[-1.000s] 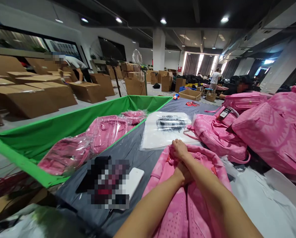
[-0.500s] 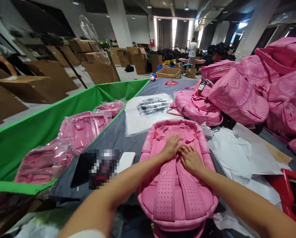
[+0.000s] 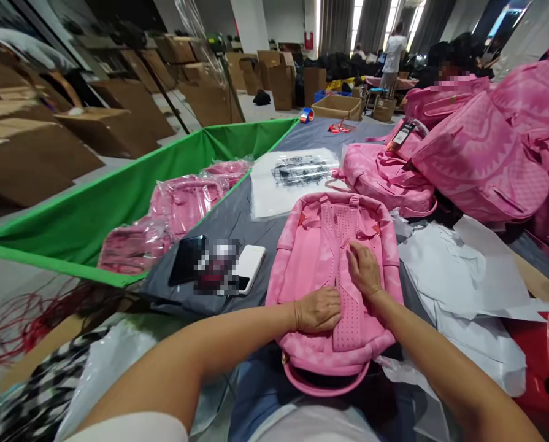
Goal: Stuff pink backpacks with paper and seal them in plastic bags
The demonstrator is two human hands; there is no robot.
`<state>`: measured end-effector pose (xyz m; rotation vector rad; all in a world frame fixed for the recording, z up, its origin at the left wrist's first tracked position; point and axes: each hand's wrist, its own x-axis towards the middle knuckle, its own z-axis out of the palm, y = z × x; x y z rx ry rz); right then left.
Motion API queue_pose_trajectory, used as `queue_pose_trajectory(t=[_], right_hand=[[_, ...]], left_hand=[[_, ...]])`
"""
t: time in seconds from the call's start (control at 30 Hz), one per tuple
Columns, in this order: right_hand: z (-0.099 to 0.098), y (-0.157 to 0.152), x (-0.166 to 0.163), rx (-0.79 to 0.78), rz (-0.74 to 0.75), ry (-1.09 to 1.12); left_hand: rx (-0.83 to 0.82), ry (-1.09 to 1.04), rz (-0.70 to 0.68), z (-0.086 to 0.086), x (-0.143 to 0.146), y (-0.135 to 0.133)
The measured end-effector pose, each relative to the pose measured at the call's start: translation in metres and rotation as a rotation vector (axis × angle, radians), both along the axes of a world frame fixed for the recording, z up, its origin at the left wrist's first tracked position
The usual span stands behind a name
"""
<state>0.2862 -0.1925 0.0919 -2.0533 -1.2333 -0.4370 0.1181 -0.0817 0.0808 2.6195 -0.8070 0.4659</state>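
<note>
A pink backpack (image 3: pixel 320 245) lies back side up on the grey table (image 3: pixel 237 215) in front of me, its perforated shoulder straps running toward me. My left hand (image 3: pixel 319 310) rests flat on the lower part of the pack, fingers against the left strap. My right hand (image 3: pixel 364 270) presses flat on the right strap a little farther up. Neither hand grips anything. A pink carry loop (image 3: pixel 324 383) hangs off the near edge.
Bagged pink backpacks (image 3: pixel 182 202) lie in a green fabric bin (image 3: pixel 94 209) at left. Phones (image 3: pixel 249 267) and a white printed poly bag (image 3: pixel 292 175) lie on the table. Loose pink backpacks (image 3: pixel 476 153) pile up at right over white paper sheets (image 3: pixel 462 276). Cardboard boxes and people stand behind.
My hands have slid from the top of the backpack down its straps toward me, the left hand lowest. The camera has tilted down and the pack sits closer.
</note>
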Motion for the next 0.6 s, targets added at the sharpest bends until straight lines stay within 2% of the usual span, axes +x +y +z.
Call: queue_pose_trajectory(t=[0.07,0.13,0.17,0.23,0.3,0.33,0.4,0.53,0.6], right_hand=[[0.016,-0.004,-0.007,0.11,0.052,0.033],[0.038,-0.011,-0.026,0.067,0.263,-0.025],[0.049,-0.015,-0.039,-0.025,0.442,-0.081],[0.065,-0.023,-0.068,-0.288,0.842,-0.201],[0.067,-0.027,-0.091,-0.513,1.112,-0.249],[0.062,-0.028,-0.098,-0.578,1.158,-0.237],[0.041,-0.026,-0.102,-0.599,1.16,-0.18],[-0.017,-0.017,-0.091,-0.433,1.189,-0.201],[-0.035,-0.016,-0.088,-0.36,1.173,-0.222]], left_hand=[[-0.012,-0.023,0.215,0.001,-0.002,-0.003],[0.019,-0.014,0.352,0.008,0.001,-0.002],[0.066,0.009,0.346,0.012,0.005,0.001],[0.192,0.063,0.226,0.021,0.013,0.011],[0.289,0.076,0.104,0.027,0.017,0.023],[0.307,0.057,0.092,0.028,0.017,0.028],[0.274,-0.001,0.199,0.024,0.015,0.034],[0.081,0.008,0.719,0.008,0.014,0.035],[-0.018,0.095,0.902,0.006,0.018,0.033]])
